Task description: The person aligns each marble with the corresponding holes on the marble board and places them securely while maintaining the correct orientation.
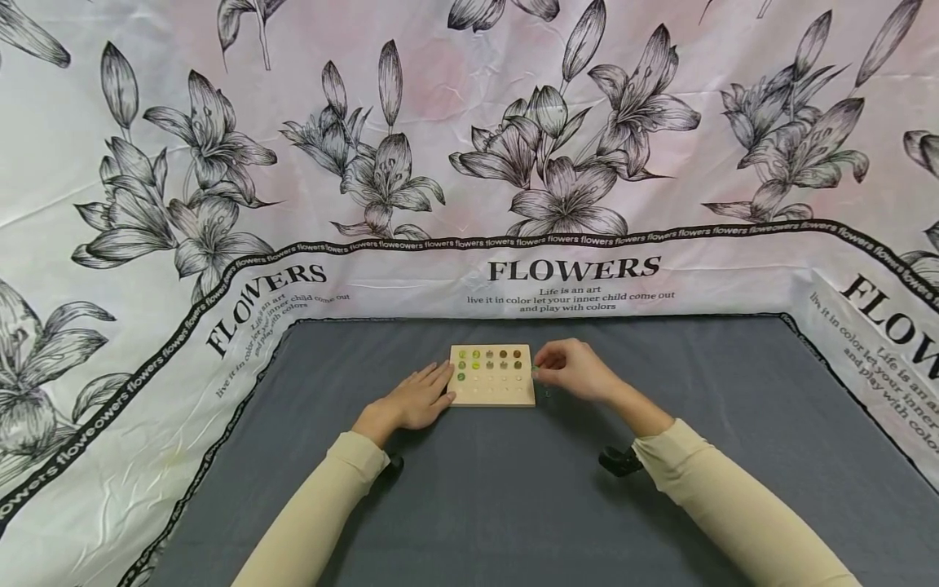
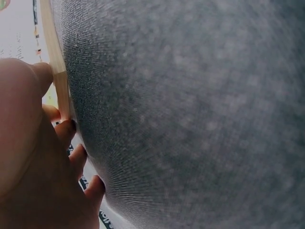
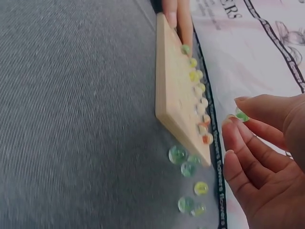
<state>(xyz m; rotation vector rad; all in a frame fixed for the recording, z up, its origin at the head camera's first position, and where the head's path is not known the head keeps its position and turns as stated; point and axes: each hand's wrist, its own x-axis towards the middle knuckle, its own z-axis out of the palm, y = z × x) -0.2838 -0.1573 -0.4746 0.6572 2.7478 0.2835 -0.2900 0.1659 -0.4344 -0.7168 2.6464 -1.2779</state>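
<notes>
A pale wooden board (image 1: 506,398) with rows of small hollows lies flat, glass marbles filling its two back rows. One green marble (image 1: 461,377) sits at the left of the third row. My left hand (image 1: 421,398) rests against the board's left edge, fingers extended. Off the right edge, my right hand (image 1: 575,368) pinches a green marble (image 3: 242,114) between thumb and fingertips. In the right wrist view, loose marbles lie beside the board's near right end, among them a clear green marble (image 3: 177,154) and a yellow marble (image 3: 201,188).
A dark grey cloth (image 1: 477,497) covers the table under the board. Behind it rises a white and pink curtain (image 1: 411,281) with printed flowers and lettering. Black wrist straps (image 1: 619,461) show near both sleeves.
</notes>
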